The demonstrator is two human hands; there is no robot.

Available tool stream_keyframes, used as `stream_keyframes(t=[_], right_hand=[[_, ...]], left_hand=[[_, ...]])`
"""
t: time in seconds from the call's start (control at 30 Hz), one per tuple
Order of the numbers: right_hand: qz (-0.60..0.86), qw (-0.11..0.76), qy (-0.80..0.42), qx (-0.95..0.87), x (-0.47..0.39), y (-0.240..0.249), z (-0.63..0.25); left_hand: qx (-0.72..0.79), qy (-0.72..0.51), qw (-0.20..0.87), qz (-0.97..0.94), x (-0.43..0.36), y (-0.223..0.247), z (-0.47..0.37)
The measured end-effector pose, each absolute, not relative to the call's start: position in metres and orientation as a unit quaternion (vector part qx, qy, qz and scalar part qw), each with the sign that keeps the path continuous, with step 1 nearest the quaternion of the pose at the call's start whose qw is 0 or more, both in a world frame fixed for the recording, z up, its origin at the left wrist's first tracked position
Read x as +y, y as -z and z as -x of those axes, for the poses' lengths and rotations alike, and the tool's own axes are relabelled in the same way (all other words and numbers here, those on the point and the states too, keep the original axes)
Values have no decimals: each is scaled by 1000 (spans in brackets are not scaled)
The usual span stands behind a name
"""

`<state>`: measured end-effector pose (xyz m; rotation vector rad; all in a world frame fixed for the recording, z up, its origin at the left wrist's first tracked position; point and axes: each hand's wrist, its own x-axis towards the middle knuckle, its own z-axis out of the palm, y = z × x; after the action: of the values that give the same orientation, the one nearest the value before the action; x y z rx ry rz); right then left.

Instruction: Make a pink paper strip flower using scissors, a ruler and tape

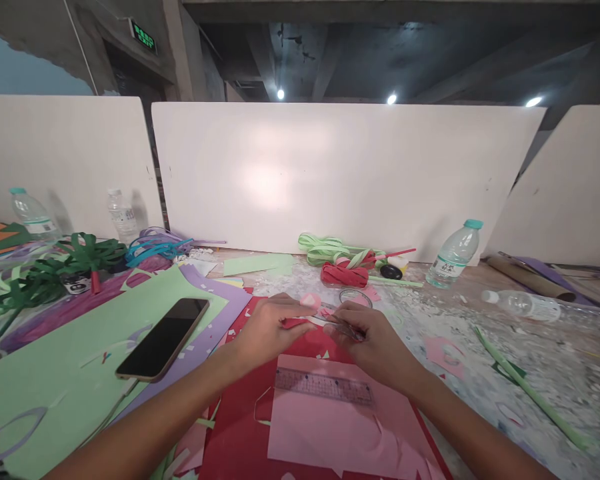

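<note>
The left hand (273, 327) and the right hand (373, 337) are close together in the middle, over the big red sheet (240, 413) on the worktop (410, 317). The left thumb and finger bend toward each other and seem to pinch a small pink paper piece (309, 301) at their tips. The right fingers are curled tight around a dark, thin tool (351, 330); it may be little scissors, but the hand hides too much to be sure. The hands are likely so near each other because the paper is tiny and needs both. The tool's long way runs from side to side, and its front end seems to point left, at the other hand. The small paper's rounded part sticks up and away from the person; it is too little to tell which way is its long side. Closer to the person, a clear ruler (325, 387) lies on a pink sheet (305, 430), stretched left to right with its right end a bit nearer. A black phone (165, 339) lies slantwise on green paper (45, 393), maybe there to be out of the way.
</note>
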<state>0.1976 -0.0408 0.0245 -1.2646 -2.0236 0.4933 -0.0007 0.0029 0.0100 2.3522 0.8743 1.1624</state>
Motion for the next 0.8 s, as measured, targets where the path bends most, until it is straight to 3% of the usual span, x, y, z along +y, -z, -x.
stream_keyframes(t=[0.2,0.4,0.57,0.8], right_hand=[[500,349,-223,-760,-40,-25,-198],[485,357,-426,-676,-41,-25,-194],[483,333,-553,-591,-43,-23,-191],[457,302,-542,-637,-45,-17,-189]], left_hand=[[338,-394,264,-813,4,-17,2],[380,-428,309,-759,7,-15,0],[388,-412,406,-717,9,-15,0],[405,-436,366,-716,9,-10,-1]])
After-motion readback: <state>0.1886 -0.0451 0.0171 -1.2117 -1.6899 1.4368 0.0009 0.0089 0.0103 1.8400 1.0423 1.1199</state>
